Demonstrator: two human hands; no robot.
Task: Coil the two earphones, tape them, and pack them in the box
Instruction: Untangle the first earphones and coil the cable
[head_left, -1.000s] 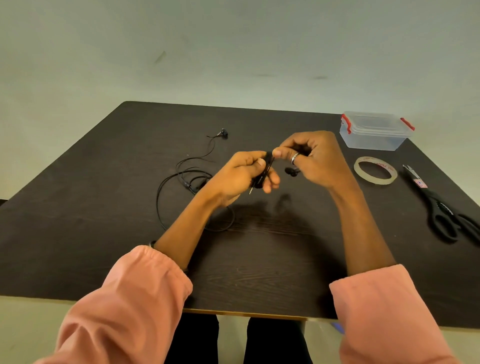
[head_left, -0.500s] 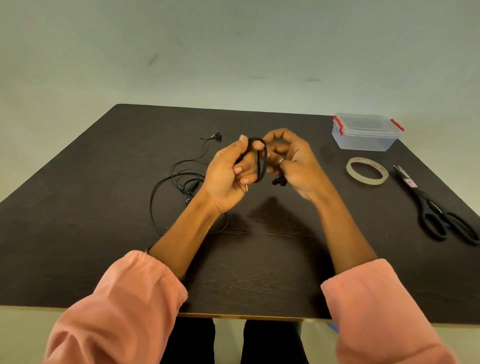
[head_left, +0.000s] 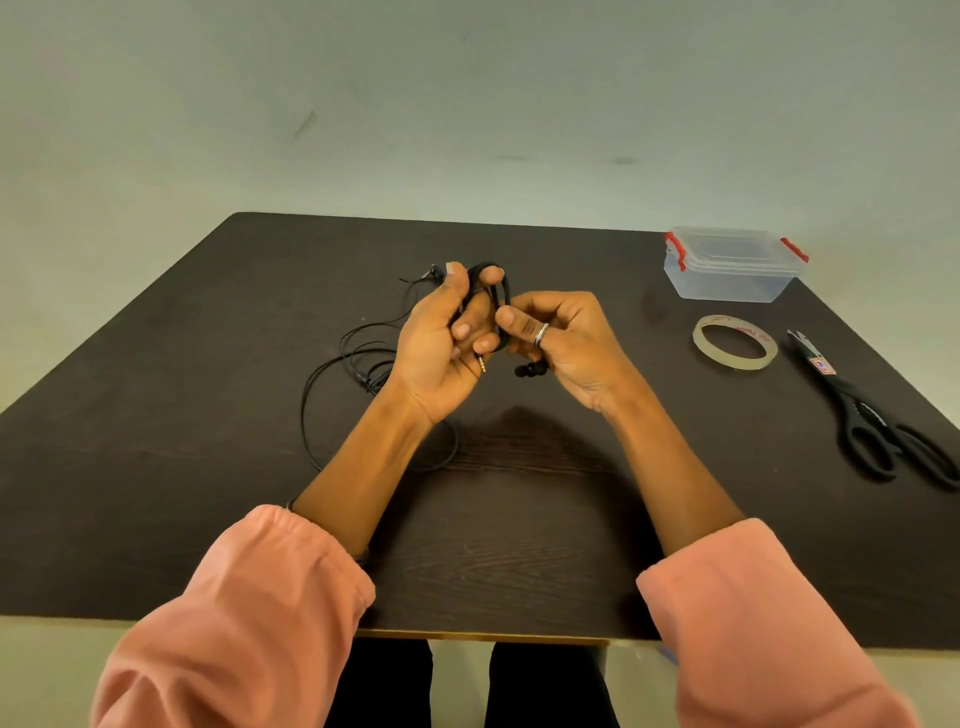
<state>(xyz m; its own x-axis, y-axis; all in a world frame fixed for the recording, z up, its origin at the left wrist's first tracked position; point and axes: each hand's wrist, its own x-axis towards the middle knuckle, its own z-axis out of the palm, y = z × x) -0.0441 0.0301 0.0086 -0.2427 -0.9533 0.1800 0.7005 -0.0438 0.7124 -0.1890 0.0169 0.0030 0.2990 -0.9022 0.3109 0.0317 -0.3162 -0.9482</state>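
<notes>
Left hand (head_left: 441, 338) grips upright coiled earphone (head_left: 491, 306); right hand (head_left: 561, 338) pinches its cord; tape roll (head_left: 735, 349) lies right, nearer right hand.

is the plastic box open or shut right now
Shut. The clear plastic box has its lid seated on top, with both red clips at the ends; whether they are latched cannot be told.

The scissors (head_left: 883, 421) handles run off the right edge; the left forearm covers part of the loose earphone (head_left: 358, 358) cable.
</notes>
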